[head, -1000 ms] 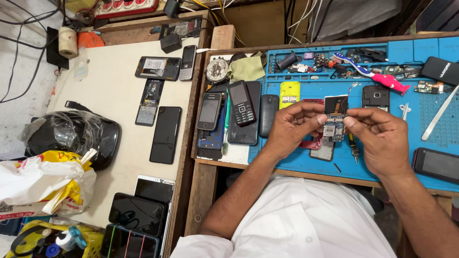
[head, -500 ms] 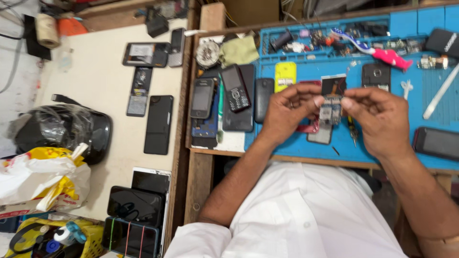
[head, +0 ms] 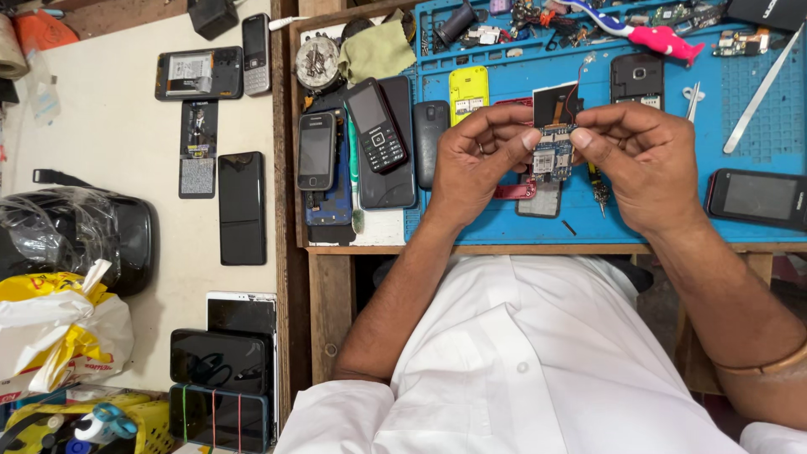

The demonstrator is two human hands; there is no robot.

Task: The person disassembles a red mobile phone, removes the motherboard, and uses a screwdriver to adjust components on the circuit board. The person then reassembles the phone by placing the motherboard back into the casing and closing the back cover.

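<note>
Blue silicone repair mat (head: pixel 672 210) covers the wooden bench, and above its middle both hands hold one small phone circuit board (head: pixel 552 151) with a dark screen panel attached at its top. The left hand (head: pixel 479 164) pinches the board's left edge between thumb and fingers, closed firmly on it; the right hand (head: pixel 639 160) does the same on the right edge, so the board hangs upright between them, clear of the mat. Under the hands lie one red phone frame (head: pixel 514 190) and one grey back cover (head: pixel 538 202). Three keypad or small-screen phones (head: pixel 376 126) lie just left of the mat, with one yellow phone shell (head: pixel 467 89) on it. One black phone (head: pixel 756 197) lies at the right edge. On the pale table to the left, one black smartphone (head: pixel 241 206) lies flat.
</note>
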